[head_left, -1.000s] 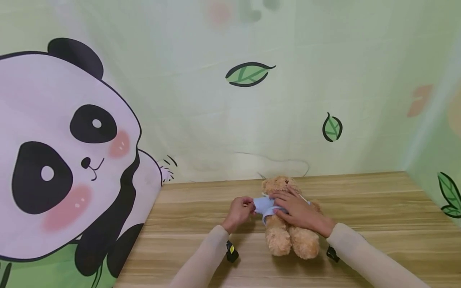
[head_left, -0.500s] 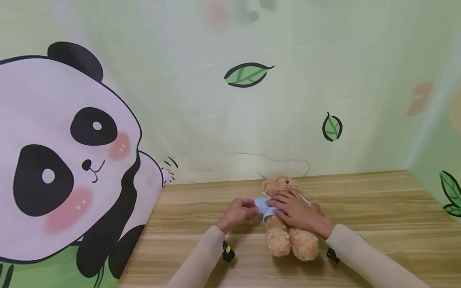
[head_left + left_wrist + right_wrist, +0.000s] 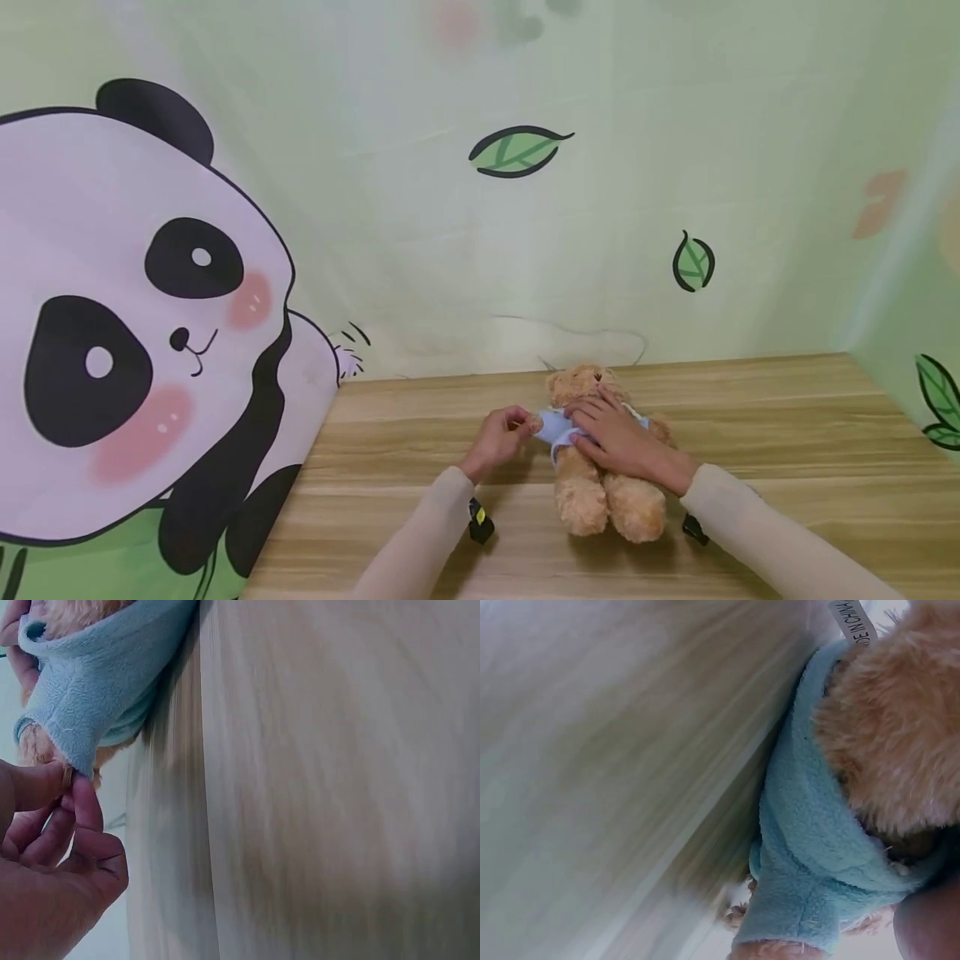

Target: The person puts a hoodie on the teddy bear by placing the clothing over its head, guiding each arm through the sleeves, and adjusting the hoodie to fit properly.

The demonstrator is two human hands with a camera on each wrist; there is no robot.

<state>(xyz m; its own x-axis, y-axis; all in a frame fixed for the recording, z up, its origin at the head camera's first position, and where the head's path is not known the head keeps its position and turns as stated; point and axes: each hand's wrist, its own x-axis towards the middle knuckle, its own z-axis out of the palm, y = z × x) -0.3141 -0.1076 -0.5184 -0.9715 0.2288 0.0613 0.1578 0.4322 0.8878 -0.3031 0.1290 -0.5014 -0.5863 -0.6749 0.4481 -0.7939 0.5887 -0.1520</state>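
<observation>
A light-brown teddy bear (image 3: 581, 500) in a pale blue shirt (image 3: 555, 427) lies on its back on the wooden table, head toward the wall. At the end of one sleeve, thumb and index finger of my left hand (image 3: 495, 439) pinch the bear's paw (image 3: 36, 744), which pokes out of the blue sleeve (image 3: 75, 712) in the left wrist view. Across the bear's chest rests my right hand (image 3: 618, 437), fingers extended up to its chin. Blue shirt (image 3: 799, 817) and furry legs (image 3: 900, 720) fill much of the right wrist view.
The wood-grain table (image 3: 780, 467) ends at a pale green backdrop (image 3: 420, 250) printed with leaves and a big panda (image 3: 202, 333). A white label (image 3: 853, 621) sticks out by the bear's fur. Black devices (image 3: 480, 522) sit under both wrists.
The sleeve end, which covered the paw earlier, now sits farther up the arm and the paw shows. My left hand shifted away, then back to the paw. My right hand stayed put.
</observation>
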